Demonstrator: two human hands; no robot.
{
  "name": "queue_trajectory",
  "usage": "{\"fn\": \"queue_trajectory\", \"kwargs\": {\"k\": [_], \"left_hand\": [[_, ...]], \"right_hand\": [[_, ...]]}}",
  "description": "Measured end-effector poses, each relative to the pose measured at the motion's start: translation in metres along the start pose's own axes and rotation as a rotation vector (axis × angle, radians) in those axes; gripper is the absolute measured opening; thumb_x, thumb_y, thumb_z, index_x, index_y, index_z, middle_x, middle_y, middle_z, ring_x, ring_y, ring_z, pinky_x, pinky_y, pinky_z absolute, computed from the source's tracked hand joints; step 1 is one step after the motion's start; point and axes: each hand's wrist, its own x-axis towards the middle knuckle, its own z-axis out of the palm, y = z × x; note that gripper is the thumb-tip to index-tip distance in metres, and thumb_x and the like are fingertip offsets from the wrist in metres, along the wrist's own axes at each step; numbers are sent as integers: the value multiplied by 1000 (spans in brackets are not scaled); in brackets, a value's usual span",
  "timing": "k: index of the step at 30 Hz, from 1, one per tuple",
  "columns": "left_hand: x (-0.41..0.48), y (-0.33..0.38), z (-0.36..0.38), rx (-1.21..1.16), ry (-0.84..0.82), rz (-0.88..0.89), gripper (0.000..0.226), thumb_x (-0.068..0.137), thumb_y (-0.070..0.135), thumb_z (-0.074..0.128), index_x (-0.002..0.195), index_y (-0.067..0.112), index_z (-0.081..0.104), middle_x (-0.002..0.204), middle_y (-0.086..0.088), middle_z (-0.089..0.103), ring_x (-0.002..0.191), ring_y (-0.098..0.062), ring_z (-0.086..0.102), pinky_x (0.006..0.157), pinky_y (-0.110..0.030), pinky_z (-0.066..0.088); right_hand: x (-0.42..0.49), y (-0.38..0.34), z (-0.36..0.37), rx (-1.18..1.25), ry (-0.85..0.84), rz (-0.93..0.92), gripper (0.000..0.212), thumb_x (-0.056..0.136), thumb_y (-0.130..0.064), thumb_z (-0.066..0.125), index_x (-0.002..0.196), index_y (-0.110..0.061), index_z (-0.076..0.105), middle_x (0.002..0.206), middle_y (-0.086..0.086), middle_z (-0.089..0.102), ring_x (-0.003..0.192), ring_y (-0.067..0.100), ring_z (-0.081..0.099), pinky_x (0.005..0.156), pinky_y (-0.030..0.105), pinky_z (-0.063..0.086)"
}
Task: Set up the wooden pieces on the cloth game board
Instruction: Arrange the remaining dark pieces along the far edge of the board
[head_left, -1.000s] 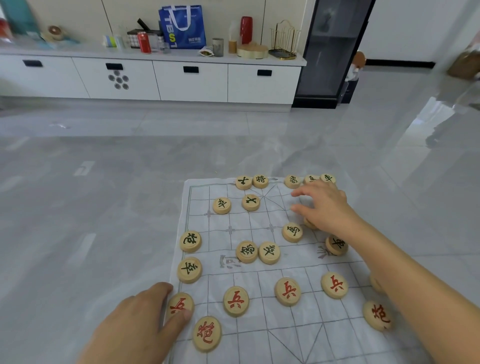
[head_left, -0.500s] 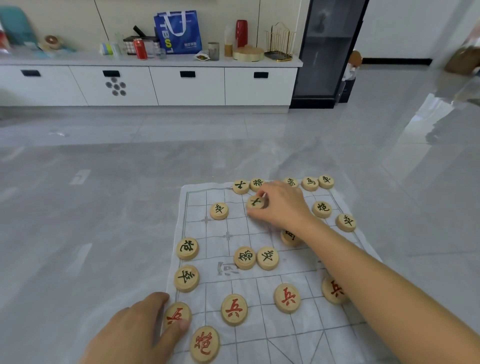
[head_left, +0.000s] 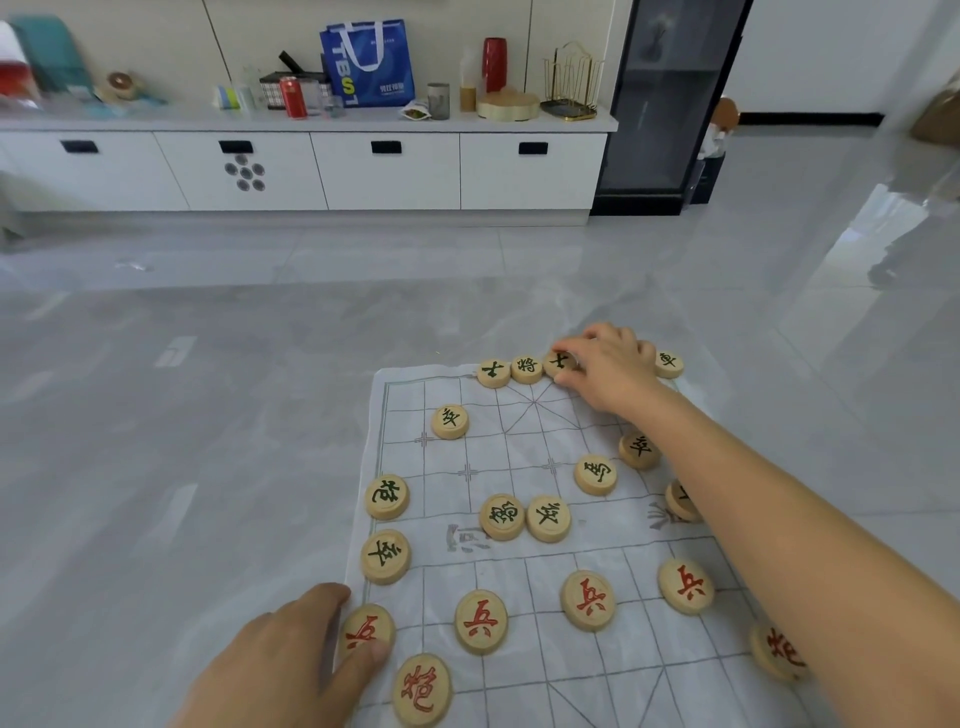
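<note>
Left hand (head_left: 291, 654): near left, fingers relaxed, thumb laid on a red-marked piece (head_left: 366, 631) at the near-left edge of the cloth board (head_left: 519, 457); seemingly resting, not gripping.
Wooden pieces (head_left: 501, 516): scattered across the board, black-marked far, red-marked near.
Right hand (head_left: 608, 369): far edge, fingertips pinching a black-marked piece (head_left: 558, 362) in the far row, beside two others.
</note>
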Motion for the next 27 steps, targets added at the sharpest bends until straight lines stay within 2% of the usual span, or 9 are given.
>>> {"fn": "queue_trajectory", "kwargs": {"k": [3, 5, 8, 12, 17, 21, 23, 25, 27], "left_hand": [[-1, 0, 0, -1, -14, 2, 53, 86, 65, 34, 132, 37, 32, 129, 17, 47, 118, -4, 46, 80, -17, 31], [-1, -1, 1, -8, -12, 4, 53, 86, 65, 34, 132, 38, 32, 129, 18, 47, 118, -4, 46, 80, -17, 31], [-1, -1, 1, -14, 4, 9, 52, 86, 64, 35, 131, 38, 32, 129, 18, 48, 118, -4, 47, 80, -17, 33], [-2, -1, 4, -9, 15, 24, 51, 87, 63, 36, 130, 37, 32, 127, 16, 50, 115, -6, 49, 83, -17, 36], [-4, 0, 4, -19, 64, 31, 49, 87, 62, 37, 129, 37, 35, 124, 16, 52, 109, -6, 51, 78, -17, 35], [-7, 2, 6, -40, 110, 25, 35, 86, 60, 40, 113, 38, 40, 109, 15, 55, 95, -7, 50, 78, -20, 41], [-8, 2, 7, -35, 135, 31, 32, 86, 60, 40, 105, 35, 42, 104, 14, 57, 96, -8, 53, 80, -21, 44], [-8, 3, 9, -19, 158, 37, 35, 86, 59, 40, 106, 30, 47, 103, 13, 60, 96, -9, 56, 81, -23, 46], [-8, 5, 11, 0, 169, 33, 37, 86, 58, 41, 105, 28, 51, 98, 11, 61, 91, -9, 57, 76, -22, 46]], "right_hand": [[-1, 4, 0, -11, -45, -2, 42, 87, -49, 52, 128, -47, 42, 136, -1, 38, 121, 25, 32, 97, 40, 25], [-4, 8, -6, -1, -64, -7, 53, 86, -50, 55, 135, -47, 35, 143, 0, 33, 127, 26, 29, 100, 41, 24], [-19, 20, -22, 83, -16, 24, 62, 84, -52, 56, 140, -44, 28, 147, 0, 29, 132, 26, 25, 104, 42, 22], [-66, 51, -40, 188, 74, 91, 57, 84, -51, 57, 136, -41, 36, 145, -2, 34, 133, 25, 27, 106, 42, 22], [-133, 104, -46, 233, 74, 197, 55, 85, -49, 55, 136, -37, 40, 142, 1, 39, 131, 28, 32, 106, 47, 27], [-164, 133, -49, 244, 64, 266, 57, 79, -57, 51, 131, -35, 47, 137, 4, 47, 126, 29, 41, 103, 52, 33], [-174, 137, -50, 252, 45, 257, 57, 77, -59, 49, 129, -36, 50, 134, 3, 49, 125, 29, 42, 102, 51, 35], [-179, 135, -50, 258, 37, 226, 55, 76, -61, 48, 126, -38, 52, 133, 1, 50, 125, 28, 41, 102, 51, 35], [-180, 129, -49, 236, 20, 214, 44, 83, -51, 54, 125, -37, 52, 135, -1, 47, 126, 26, 38, 104, 48, 33]]}}
